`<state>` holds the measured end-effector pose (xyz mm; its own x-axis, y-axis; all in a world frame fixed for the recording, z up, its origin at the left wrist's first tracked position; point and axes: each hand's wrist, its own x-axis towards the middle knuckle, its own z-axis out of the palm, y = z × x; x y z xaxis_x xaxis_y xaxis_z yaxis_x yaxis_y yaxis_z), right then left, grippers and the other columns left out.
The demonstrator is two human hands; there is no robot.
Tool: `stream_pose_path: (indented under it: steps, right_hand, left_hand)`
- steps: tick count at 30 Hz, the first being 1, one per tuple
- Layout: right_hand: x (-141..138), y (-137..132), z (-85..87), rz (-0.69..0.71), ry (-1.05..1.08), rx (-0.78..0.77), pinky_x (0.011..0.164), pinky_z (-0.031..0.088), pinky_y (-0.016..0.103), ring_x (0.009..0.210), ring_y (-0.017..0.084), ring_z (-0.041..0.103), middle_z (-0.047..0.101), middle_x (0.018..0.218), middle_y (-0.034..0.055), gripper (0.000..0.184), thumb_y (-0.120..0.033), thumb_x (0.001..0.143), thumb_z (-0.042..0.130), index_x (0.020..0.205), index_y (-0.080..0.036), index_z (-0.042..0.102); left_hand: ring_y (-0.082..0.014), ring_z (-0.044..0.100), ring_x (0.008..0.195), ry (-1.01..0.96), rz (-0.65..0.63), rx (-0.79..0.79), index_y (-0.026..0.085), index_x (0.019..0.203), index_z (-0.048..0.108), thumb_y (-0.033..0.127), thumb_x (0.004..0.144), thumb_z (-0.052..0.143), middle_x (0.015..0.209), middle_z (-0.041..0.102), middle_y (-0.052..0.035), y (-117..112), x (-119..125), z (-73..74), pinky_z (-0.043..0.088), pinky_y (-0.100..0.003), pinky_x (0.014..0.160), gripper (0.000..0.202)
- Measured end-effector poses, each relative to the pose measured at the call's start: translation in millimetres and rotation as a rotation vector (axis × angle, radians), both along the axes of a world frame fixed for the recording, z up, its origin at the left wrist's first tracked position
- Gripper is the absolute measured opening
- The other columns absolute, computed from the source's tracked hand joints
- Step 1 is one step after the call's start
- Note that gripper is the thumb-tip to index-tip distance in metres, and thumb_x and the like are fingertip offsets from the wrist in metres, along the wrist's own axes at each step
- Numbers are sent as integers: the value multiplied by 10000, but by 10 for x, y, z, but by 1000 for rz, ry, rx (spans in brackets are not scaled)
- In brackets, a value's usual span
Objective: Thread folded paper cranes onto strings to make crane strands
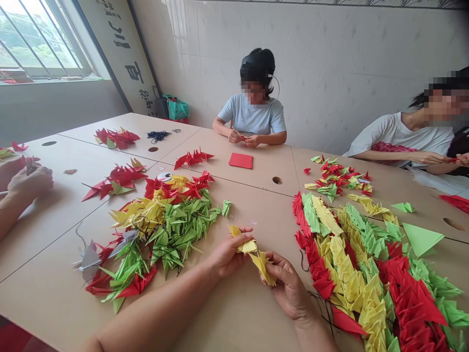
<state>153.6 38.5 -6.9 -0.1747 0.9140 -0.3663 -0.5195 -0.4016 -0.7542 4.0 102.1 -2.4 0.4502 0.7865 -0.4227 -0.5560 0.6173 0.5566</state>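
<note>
My left hand (230, 255) is closed around a small stack of yellow folded-paper pieces (246, 245). In my right hand (287, 286), thumb and fingers pinch another fanned stack of yellow folded-paper pieces (262, 267). The two stacks meet or nearly touch at their ends; I cannot tell whether they are joined. Left of my hands lies a heap of paper cranes in green (179, 230), yellow (157, 210) and red, with some grey ones at its near end. On the right are long rows of nested folded paper in red (408, 293), yellow (342, 266) and green.
Across the table (256, 205) sits a person in light blue (254, 115) behind a stack of red paper (241, 161). Another person (403, 132) works at the right; a co-worker's hands (31, 178) show at the left. Dark cords (158, 136) lie at the back.
</note>
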Motion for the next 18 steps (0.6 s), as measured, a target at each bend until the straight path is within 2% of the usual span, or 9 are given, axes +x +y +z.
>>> stream_pose_path:
  steps: [4,7,12,18]
  right_hand:
    - [-23,-5,-3,72,-78,43,545,336,207,581,85,421,550,671,-2,233,-329,639,741,803,-181,669]
    - [-39,5,-8,38,-129,59,534,334,205,581,85,409,539,674,-8,238,-346,660,723,826,-188,662]
    - [-33,17,-22,0,-117,53,528,347,207,576,87,421,539,680,-15,244,-356,653,729,828,-206,648]
    - [-8,13,-20,-57,-63,19,522,353,210,561,88,452,544,669,-17,250,-335,623,753,813,-217,640]
  left_hand:
    - [-78,547,558,49,12,28,166,1001,534,176,699,703,673,592,14,-5,10,-2,412,-182,511,346]
    - [-79,537,572,97,47,109,165,987,528,195,695,706,663,577,23,-16,21,-4,426,-198,557,344]
    - [-64,486,545,197,122,233,174,917,523,244,676,720,631,525,56,-35,35,-16,377,-188,524,319]
    - [-65,465,525,248,139,260,181,891,518,293,656,730,601,490,69,-30,36,-21,356,-191,508,336]
